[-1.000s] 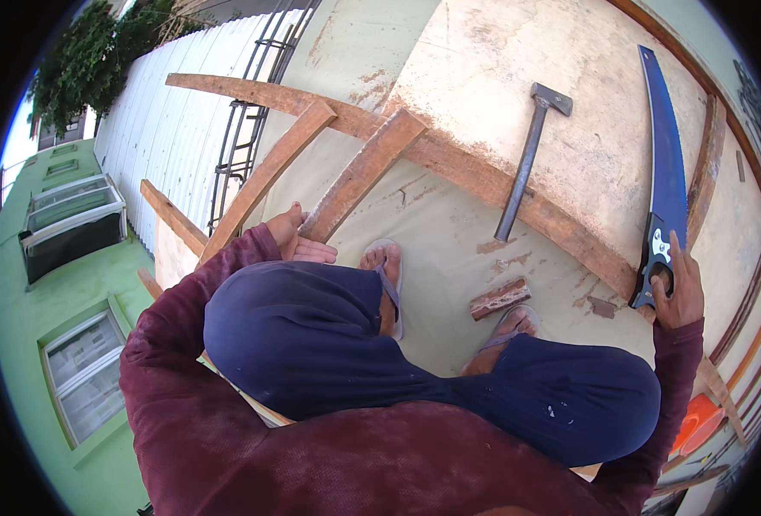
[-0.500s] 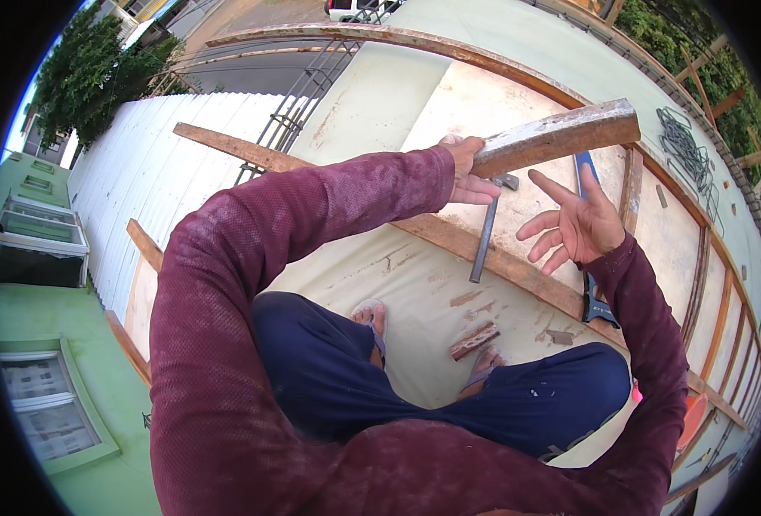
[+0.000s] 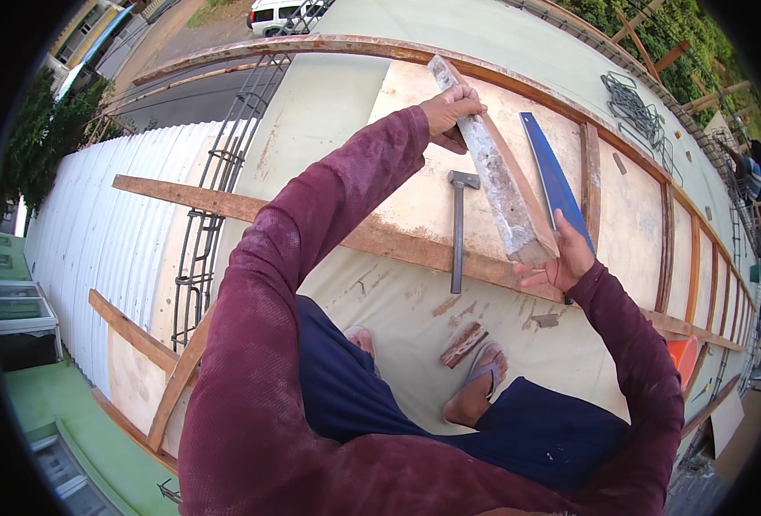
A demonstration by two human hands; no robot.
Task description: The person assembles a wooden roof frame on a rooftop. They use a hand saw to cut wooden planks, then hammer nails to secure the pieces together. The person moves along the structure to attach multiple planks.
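Note:
My left hand (image 3: 451,113) is closed around the upper part of a short wooden beam (image 3: 501,176), whose face is crusted with pale cement. The beam slants down to the right above a pale panel. At its lower end is my right hand (image 3: 565,258), thumb and fingers apart and palm toward the end; whether it touches is unclear. A hammer (image 3: 458,228) with a metal handle lies across a long board left of the beam. To the right rests a handsaw with a blue blade (image 3: 556,179), its handle mostly hidden behind my right hand.
A long wooden board (image 3: 380,241) runs across in front of my feet, part of a framed panel with several cross-pieces (image 3: 590,172). A wood offcut (image 3: 464,346) lies by my right foot. Rebar cages (image 3: 204,249) stand at left; coiled wire (image 3: 634,107) lies at far right.
The beam has swung from pointing right to slanting down toward me, its free end now by my right hand. My left hand has moved up and left, and my right hand lower.

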